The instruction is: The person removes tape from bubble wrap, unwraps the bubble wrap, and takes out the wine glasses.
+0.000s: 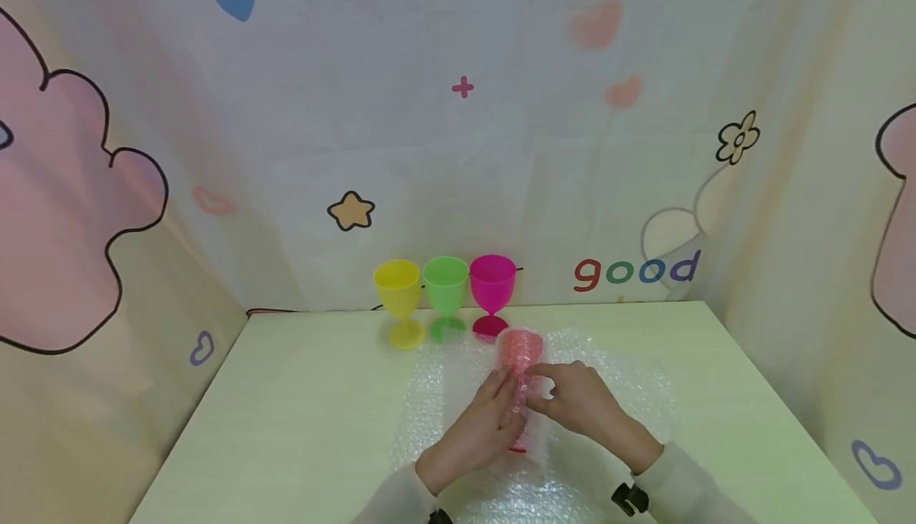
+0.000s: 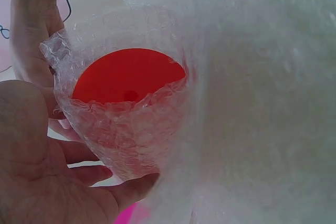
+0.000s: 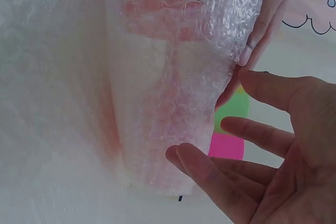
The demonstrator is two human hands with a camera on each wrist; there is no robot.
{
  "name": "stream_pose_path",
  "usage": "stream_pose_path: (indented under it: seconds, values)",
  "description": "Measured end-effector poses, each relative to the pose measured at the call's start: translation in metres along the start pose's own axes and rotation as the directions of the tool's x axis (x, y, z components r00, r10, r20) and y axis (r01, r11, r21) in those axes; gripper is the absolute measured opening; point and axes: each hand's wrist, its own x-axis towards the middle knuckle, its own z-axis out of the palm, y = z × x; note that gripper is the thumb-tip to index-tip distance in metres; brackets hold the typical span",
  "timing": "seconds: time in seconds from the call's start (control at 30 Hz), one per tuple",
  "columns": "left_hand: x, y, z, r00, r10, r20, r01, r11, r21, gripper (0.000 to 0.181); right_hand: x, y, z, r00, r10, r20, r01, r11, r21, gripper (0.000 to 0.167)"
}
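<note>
A red goblet [image 1: 521,347] lies on its side, rolled in bubble wrap [image 1: 429,389]. Its round red base [image 2: 128,74] faces the near side, inside the open end of the roll. My left hand [image 1: 478,422] holds the roll from the left, fingers over its top and thumb lower down. From the right, my right hand [image 1: 581,398] touches the wrap with its fingertips, its fingers spread and the thumb apart from the index finger in the right wrist view. The stem is blurred by the layers of plastic.
Behind the roll stand three goblets in a row: yellow [image 1: 397,289], green [image 1: 447,285] and magenta [image 1: 493,281]. More bubble wrap spreads over the pale table [image 1: 286,397] on both sides. A printed cloth [image 1: 401,126] hangs at the table's back edge.
</note>
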Motion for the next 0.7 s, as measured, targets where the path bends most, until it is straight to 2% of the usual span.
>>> stream_pose_path:
  seconds: [0.27, 0.57, 0.7]
  values:
    - [0.0004, 0.0022, 0.0006, 0.999, -0.026, 0.034, 0.027, 1.0, -0.007, 0.06, 0.0016, -0.003, 0.001, 1.0, 0.006, -0.026, -0.007, 0.999, -0.048, 0.03]
    - [0.0015, 0.004, 0.0018, 1.0, -0.011, 0.01, 0.01, 0.999, 0.051, 0.059, 0.0051, -0.0006, 0.0052, 0.999, 0.044, 0.0, -0.044, 0.999, -0.03, 0.025]
    - [0.0021, 0.004, 0.0032, 1.0, 0.001, 0.0, -0.001, 0.998, 0.068, 0.06, 0.0053, 0.0005, 0.0095, 1.0, 0.029, 0.002, -0.029, 0.996, -0.084, 0.03]
